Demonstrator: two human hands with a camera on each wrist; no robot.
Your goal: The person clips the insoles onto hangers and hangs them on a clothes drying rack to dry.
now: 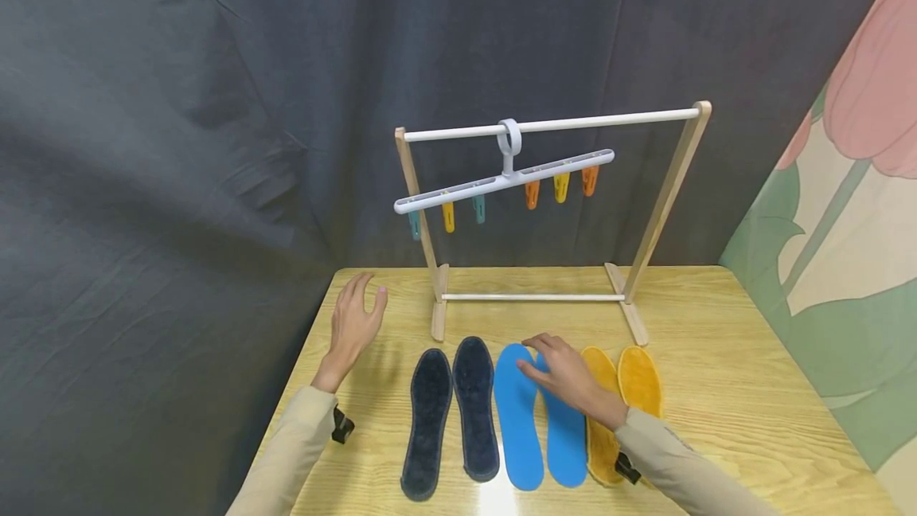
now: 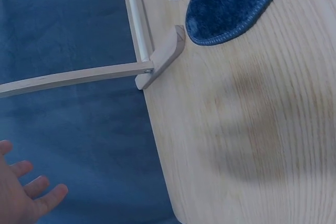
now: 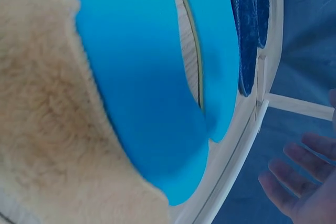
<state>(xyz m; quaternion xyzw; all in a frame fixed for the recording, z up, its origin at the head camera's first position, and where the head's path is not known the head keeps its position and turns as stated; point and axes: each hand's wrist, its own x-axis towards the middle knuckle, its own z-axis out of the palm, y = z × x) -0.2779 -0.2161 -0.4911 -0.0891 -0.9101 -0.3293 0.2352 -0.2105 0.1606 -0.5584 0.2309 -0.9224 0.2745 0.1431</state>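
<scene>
My left hand (image 1: pixel 354 322) is raised over the left side of the table, fingers apart and holding nothing. Over the blue insoles hovers my right hand (image 1: pixel 561 373), its fingers loosely bent with nothing in them. It partly covers the right blue insole (image 1: pixel 566 436); the left blue insole (image 1: pixel 517 420) lies beside it. Two dark fuzzy insoles (image 1: pixel 431 420) lie to their left. On the right is a pair of yellow fleecy insoles (image 1: pixel 640 381), partly hidden by my right forearm. The right wrist view shows a fleecy insole (image 3: pixel 63 108) close up.
Behind the insoles stands a wooden rack (image 1: pixel 666 197) with a white top bar (image 1: pixel 609 121). A white hanger (image 1: pixel 458 191) hangs from it by a ring, bearing several coloured clips (image 1: pixel 561 186). Dark cloth (image 1: pixel 215 142) hangs behind the wooden table (image 1: pixel 731 388).
</scene>
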